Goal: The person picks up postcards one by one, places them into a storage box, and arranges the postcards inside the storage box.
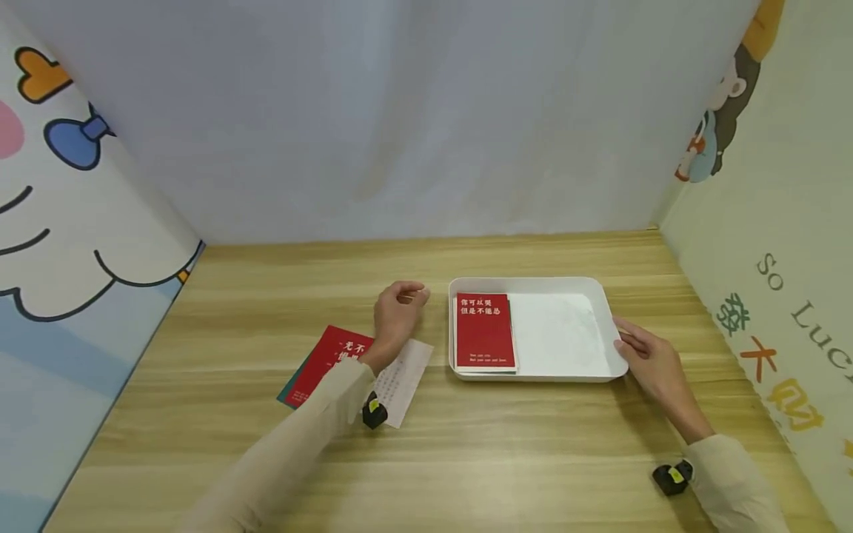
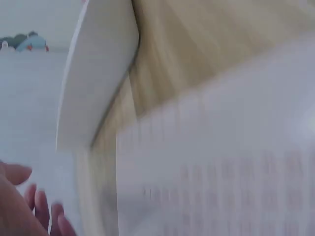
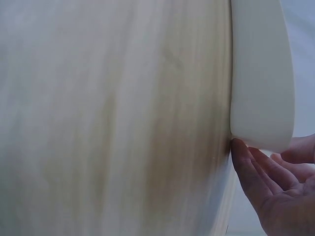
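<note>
My left hand (image 1: 397, 314) hovers just left of the white tray, fingers loosely bent with nothing between them. In the left wrist view its fingertips (image 2: 43, 209) show at the lower left, apart from the tray wall (image 2: 98, 73). Under that wrist lie a red card (image 1: 326, 359) with white characters, a green edge below it, and a pale printed card (image 1: 408, 377). My right hand (image 1: 656, 366) pinches the right end of the white tray (image 1: 566, 333), thumb at the rim and fingers against the outside. Stacked cards, a red card (image 1: 486, 333) on top, fill the tray's left side.
The wooden table (image 1: 466, 459) runs back to a pale curtain (image 1: 426, 118). A cartoon-printed wall (image 1: 80, 244) stands at the left, and a wall with lettering (image 1: 766, 296) at the right. Small black devices (image 1: 671, 477) are strapped at both wrists.
</note>
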Tool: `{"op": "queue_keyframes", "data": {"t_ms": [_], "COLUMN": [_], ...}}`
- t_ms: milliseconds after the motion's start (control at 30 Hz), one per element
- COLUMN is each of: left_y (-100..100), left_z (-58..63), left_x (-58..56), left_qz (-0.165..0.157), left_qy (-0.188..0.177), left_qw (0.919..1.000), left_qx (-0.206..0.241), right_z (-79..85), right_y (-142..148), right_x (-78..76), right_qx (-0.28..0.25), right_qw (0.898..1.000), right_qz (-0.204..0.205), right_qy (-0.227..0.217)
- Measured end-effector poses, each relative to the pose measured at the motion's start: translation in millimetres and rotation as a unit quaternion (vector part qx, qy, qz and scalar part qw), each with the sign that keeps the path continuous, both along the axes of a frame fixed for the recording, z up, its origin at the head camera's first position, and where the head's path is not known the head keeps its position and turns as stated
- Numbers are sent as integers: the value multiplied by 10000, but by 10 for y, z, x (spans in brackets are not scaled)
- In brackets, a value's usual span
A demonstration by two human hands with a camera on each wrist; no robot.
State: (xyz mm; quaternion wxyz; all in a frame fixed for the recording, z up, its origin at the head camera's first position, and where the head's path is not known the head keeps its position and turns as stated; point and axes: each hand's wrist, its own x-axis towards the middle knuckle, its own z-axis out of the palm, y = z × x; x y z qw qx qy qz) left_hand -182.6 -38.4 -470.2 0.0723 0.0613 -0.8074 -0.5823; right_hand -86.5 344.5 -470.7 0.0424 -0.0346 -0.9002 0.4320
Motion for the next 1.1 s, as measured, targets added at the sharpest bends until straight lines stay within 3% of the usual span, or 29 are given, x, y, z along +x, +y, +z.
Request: {"op": "queue_keyframes", "data": {"t_ms": [133, 333, 633, 767, 867, 1000, 1100], "left_y": [-385, -833, -1263, -1355, -1373, -1331, -1267], "left_z": [-4, 44, 94, 114, 117, 99, 80], "left_x": [-61, -81, 31, 117, 183, 258, 311], "left_qz": [-231, -242, -35, -222, -625, -1226, -1422], "left_qy": [14, -192, -117, -84, -154, -235, -209], "left_qw": [9990, 9974, 9947, 9916, 9836, 9638, 9503], "left_qx": [-371, -653, -1022, -1274, -1686, -2355, -2762], "right_z": [4, 28, 29, 23, 23, 17, 13], "right_y": [-7, -9, -3, 8, 16, 16, 3], "right_x": [1, 3, -3, -1, 4, 4, -1], "right_qx": [18, 73, 80, 111, 160, 155, 151], "right_qw": [10000, 9999, 9998, 9998, 9997, 9997, 9997], "right_qz": [41, 52, 142, 181, 189, 187, 186], "right_qy": [5, -77, 65, 58, 45, 38, 25]}}
